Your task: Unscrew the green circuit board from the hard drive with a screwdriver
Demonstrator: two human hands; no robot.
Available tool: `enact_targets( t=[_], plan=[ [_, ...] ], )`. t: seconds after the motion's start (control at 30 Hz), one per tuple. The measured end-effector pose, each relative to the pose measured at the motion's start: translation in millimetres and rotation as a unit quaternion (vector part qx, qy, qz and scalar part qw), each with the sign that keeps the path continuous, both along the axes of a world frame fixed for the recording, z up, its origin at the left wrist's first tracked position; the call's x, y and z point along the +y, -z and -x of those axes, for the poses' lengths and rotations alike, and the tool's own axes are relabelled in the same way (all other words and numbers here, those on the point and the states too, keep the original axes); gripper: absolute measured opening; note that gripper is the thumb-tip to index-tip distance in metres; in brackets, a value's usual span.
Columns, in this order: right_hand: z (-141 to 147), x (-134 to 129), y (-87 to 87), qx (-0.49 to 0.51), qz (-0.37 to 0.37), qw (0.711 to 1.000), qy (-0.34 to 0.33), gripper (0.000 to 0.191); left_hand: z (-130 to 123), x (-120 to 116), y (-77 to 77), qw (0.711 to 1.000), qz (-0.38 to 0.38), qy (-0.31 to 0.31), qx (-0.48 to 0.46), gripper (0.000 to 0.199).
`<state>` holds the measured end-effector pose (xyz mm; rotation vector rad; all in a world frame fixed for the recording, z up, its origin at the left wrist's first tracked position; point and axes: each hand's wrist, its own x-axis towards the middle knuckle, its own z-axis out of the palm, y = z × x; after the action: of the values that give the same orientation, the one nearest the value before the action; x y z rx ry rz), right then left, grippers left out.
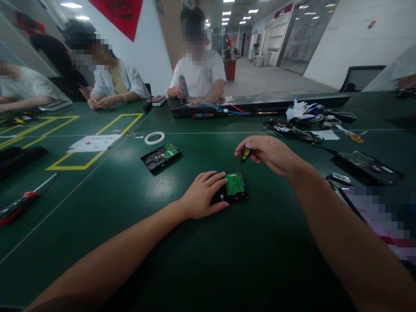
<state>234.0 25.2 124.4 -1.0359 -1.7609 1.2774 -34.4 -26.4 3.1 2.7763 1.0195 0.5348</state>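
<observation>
A black hard drive with a green circuit board [235, 183] lies on the green table [182, 268]. My left hand [204, 195] rests over its left part, fingers spread and pressing on it. My right hand [264, 151] is closed on the black and yellow handle of a small screwdriver [246, 154], just above the drive's upper right corner. The thin shaft points down toward the board's far edge; whether its tip touches is too small to tell. Another hard drive [161, 157] lies to the upper left.
A white tape ring [154, 138] and a paper [94, 143] lie behind. A red-black screwdriver [22, 203] is at far left, a third drive [367, 167] at right. Cables [289, 130] and gloves [300, 110] lie back right. A person opposite holds a tool [183, 86].
</observation>
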Motion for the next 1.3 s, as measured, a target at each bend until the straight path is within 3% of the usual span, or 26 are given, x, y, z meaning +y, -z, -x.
enact_targets(
  t=[0.6, 1.1, 1.3],
  plan=[
    [1.0, 0.5, 2.9, 0.051, 0.051, 0.997, 0.013, 0.017, -0.3, -0.2, -0.7, 1.0, 0.004, 0.0, -0.002, 0.078],
    [-2.3, 4.5, 5.7, 0.019, 0.01, 1.0, 0.002, 0.024, -0.6, -0.7, -1.2, 1.0, 0.005, -0.001, -0.003, 0.077],
    [2.0, 0.7, 3.6, 0.036, 0.023, 0.999, 0.013, 0.018, -0.2, -0.8, -1.4, 1.0, -0.001, -0.002, 0.0, 0.077]
  ],
)
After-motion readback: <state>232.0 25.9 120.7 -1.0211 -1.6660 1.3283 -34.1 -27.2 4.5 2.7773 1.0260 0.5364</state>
